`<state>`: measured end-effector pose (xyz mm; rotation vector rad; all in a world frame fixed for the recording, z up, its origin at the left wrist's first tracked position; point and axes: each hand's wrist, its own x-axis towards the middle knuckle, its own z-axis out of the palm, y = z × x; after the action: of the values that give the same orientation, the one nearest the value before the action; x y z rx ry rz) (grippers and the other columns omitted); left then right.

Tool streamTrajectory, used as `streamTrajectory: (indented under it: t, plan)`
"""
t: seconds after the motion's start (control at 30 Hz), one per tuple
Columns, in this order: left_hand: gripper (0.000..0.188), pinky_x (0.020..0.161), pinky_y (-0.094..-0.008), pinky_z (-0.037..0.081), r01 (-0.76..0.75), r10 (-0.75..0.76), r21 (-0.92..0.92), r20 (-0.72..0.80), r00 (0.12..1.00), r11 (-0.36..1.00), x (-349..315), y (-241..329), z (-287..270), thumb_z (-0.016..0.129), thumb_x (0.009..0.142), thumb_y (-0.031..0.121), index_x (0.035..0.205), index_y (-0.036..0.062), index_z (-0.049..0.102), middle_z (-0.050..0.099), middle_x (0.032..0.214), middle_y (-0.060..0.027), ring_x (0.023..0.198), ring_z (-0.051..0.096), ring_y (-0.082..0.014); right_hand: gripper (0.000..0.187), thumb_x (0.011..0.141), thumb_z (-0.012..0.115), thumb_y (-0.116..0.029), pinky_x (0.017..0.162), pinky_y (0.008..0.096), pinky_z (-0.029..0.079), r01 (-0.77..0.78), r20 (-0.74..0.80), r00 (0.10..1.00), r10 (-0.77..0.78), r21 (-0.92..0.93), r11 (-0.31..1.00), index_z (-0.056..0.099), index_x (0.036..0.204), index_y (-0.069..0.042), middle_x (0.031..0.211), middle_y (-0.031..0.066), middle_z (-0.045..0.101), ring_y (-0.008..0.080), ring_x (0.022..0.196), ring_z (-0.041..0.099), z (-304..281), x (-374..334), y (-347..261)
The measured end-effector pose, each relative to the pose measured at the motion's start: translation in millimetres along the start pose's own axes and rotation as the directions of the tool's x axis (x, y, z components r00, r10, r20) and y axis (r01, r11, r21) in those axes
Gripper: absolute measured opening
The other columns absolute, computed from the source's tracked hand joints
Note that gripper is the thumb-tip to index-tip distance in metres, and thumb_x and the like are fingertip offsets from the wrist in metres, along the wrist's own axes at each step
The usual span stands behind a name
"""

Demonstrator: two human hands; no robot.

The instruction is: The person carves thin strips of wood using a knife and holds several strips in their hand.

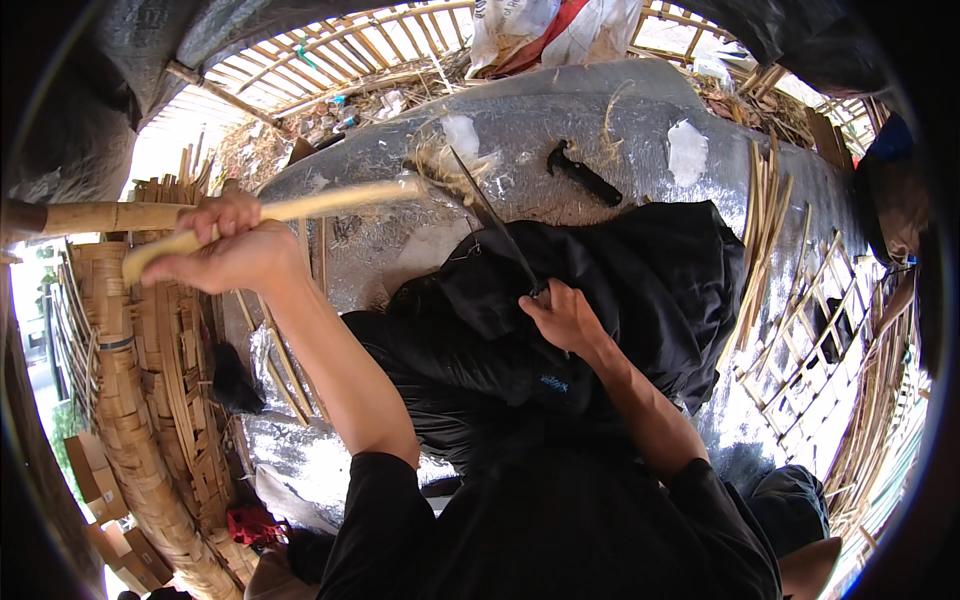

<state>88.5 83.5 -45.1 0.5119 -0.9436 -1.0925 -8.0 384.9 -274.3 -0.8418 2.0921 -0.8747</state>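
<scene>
My left hand [232,245] grips a pale bamboo strip [330,201] that runs to the right over a silver mat. My right hand [562,316] holds the handle of a long dark knife [492,222]; its blade points up and left, and the tip meets the frayed end of the strip near a tuft of shavings [440,160]. Black cloth [600,290] covers my lap under the right hand.
A silver foil-like mat [560,120] lies ahead, with a black tool [583,172] on it. Loose bamboo slats [765,215] lie at right, lattice panels [820,340] beyond them. Woven bamboo baskets [140,380] stand at left. A person's head [895,190] shows at far right.
</scene>
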Motion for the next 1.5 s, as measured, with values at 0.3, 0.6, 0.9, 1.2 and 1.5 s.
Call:
streamTrajectory:
  t: [0.3,0.6,0.9,1.2,1.5]
  plan:
    - [0.075,0.048,-0.0240,0.020,0.045,-0.035,0.066,-0.149,0.988,0.997,7,10,8,0.029,0.088,0.090,0.071,0.0175,0.035,0.029,0.061,0.0044,0.050,0.020,-0.0096,0.032,0.097,0.066,-0.030,0.059,0.0442,0.053,0.333,-0.103,0.921,-0.377,-0.295,0.895,0.062,0.092,0.002,0.076,0.0219,0.062,0.0412,0.068,0.066,13,2,17]
    - [0.073,0.053,-0.0253,0.027,0.039,-0.035,0.053,-0.076,0.997,0.998,5,-37,12,0.027,0.091,0.086,0.081,0.0155,0.040,0.036,0.062,0.0001,0.055,0.035,-0.0110,0.018,0.105,0.054,-0.025,0.050,0.0471,0.052,0.147,-0.138,0.978,-0.154,-0.064,0.987,0.066,0.110,-0.012,0.077,0.0200,0.058,0.0409,0.061,0.064,-5,37,-20]
    - [0.078,0.052,-0.0245,0.031,-0.062,0.069,-0.069,0.112,0.991,0.996,-5,-53,22,0.027,0.095,0.082,0.069,0.0124,0.051,0.046,0.066,-0.0018,0.059,0.043,-0.0143,0.039,0.106,0.052,-0.038,0.063,0.0497,0.053,0.286,-0.236,0.935,-0.264,0.061,0.956,0.061,0.105,0.000,0.078,0.0274,0.062,0.0494,0.076,0.065,-7,54,-51]
    - [0.081,0.046,-0.0259,0.017,0.127,-0.127,-0.016,0.012,0.992,0.992,0,-53,19,0.016,0.085,0.093,0.063,0.0169,0.030,0.027,0.055,0.0014,0.048,0.023,-0.0121,0.072,0.101,0.048,-0.061,0.076,0.0527,0.052,-0.385,0.176,0.923,0.343,0.402,0.830,0.062,0.087,0.009,0.081,0.0351,0.064,0.0551,0.089,0.063,-1,65,-59]
    - [0.079,0.045,-0.0228,0.018,0.082,-0.086,0.038,0.106,0.991,0.996,-20,-43,56,0.013,0.087,0.091,0.069,0.0157,0.033,0.029,0.054,0.0016,0.047,0.023,-0.0097,0.069,0.101,0.044,-0.065,0.043,0.0321,0.045,0.119,-0.291,0.955,-0.050,0.227,0.966,0.058,0.078,-0.001,0.054,0.0073,0.057,0.0152,0.043,0.056,-42,106,-91]
